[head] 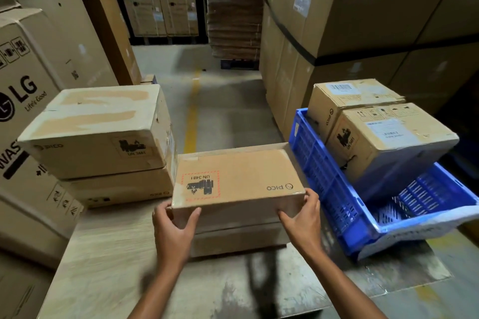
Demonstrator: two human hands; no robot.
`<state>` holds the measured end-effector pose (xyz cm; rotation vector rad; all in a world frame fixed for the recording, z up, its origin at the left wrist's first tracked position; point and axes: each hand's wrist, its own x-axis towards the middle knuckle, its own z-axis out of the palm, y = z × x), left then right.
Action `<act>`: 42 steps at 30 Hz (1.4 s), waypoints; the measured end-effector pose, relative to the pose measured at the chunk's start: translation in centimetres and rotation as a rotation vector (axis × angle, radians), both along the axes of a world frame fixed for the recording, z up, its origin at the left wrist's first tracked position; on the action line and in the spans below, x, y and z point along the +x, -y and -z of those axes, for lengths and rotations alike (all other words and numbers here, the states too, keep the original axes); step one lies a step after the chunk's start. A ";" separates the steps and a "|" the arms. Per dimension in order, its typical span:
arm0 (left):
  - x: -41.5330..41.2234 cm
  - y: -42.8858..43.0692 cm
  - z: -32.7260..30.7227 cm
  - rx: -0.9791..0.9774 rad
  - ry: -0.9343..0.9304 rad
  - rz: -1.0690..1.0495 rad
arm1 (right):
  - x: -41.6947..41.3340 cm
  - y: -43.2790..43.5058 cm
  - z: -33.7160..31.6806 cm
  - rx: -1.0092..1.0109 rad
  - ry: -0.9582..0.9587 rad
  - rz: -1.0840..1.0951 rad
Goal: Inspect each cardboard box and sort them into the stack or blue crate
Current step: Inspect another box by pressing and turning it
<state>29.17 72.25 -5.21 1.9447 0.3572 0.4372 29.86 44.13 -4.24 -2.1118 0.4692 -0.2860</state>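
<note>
In the head view, your left grip (173,225) was closed on the near left corner of the cardboard box (238,179) at the lower centre of the frame, thumb lying on its front face and the fingers wrapped round the side. Your right grip (303,217) clasped the near right corner, thumb on the top edge and fingers spread on the front face. That box lay flat, its PICO mark and UN 3481 label upside down to you.

A second box (233,238) sat right under it on the table (116,267). Whether the two touched could not be told, and your grips hid both near corners. The lower edge of the frame cut off your forearms, and the table's near part was blurred.

At the left of the frame, the stack stood on the table just beside the held box: a worn top box (98,122) on a lower box (121,189). At the right, the blue crate (337,189) sat tilted, with two boxes in its far end, a nearer one (388,142) and a farther one (350,96). Large LG cartons (23,101) filled the left edge, and tall cartons (363,21) rose at the upper right. A yellow floor line (193,111) ran up the middle.
</note>
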 end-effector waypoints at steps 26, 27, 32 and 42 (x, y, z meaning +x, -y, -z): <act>1.9 2.4 -3.6 0.776 -0.021 0.360 | 2.6 -8.8 -3.1 -0.752 0.152 -0.565; 2.1 2.1 -3.5 0.784 -0.043 0.356 | 3.0 -10.1 -3.2 -0.752 0.147 -0.602; 2.8 1.7 -3.8 0.821 -0.157 0.410 | 3.8 -13.0 -2.5 -0.842 0.041 -0.654; 6.5 4.3 -5.6 0.828 -0.242 0.450 | 8.0 -10.5 -4.1 -0.859 -0.062 -0.677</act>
